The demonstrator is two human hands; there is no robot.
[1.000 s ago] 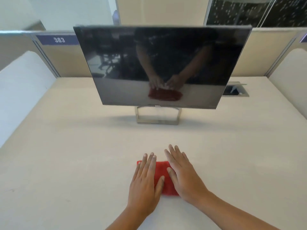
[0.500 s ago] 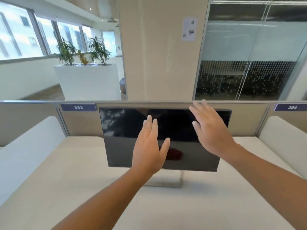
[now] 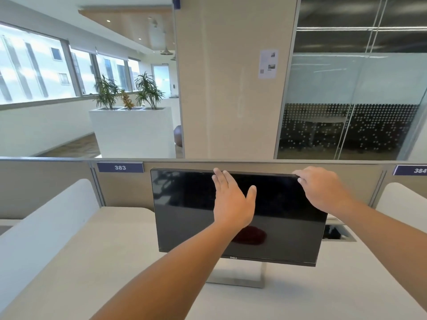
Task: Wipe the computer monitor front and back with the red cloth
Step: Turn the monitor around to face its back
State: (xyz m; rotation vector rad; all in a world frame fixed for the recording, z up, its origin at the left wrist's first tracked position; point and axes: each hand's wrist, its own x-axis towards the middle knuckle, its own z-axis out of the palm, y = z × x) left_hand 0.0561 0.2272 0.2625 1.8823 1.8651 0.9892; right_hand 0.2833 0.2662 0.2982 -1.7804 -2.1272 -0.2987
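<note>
So the monitor is a thin flat black panel with a glossy screen and a slim bezel. It stands upright on an open, squared silver metal stand mid-desk, close to the back partition. The screen is dark, with a dim red smudge reflected low in the glass.

The left hand lies flat against the front, fingers straight with the tips at the top edge and the thumb spread out. The right hand grasps the top edge near the right corner, fingers hooked over it.

The desk is a smooth matte off-white. Just right of the monitor is a cable hatch with a metal frame; it's dark inside and I can't tell what's in it. Rounded white dividers flank both sides. The beige partition carries blue tags, 383 and 384.

Behind that is a tall white planter box holding spiky green plants, a cream column with a paper notice, a dotted frosted glass wall and big windows.
</note>
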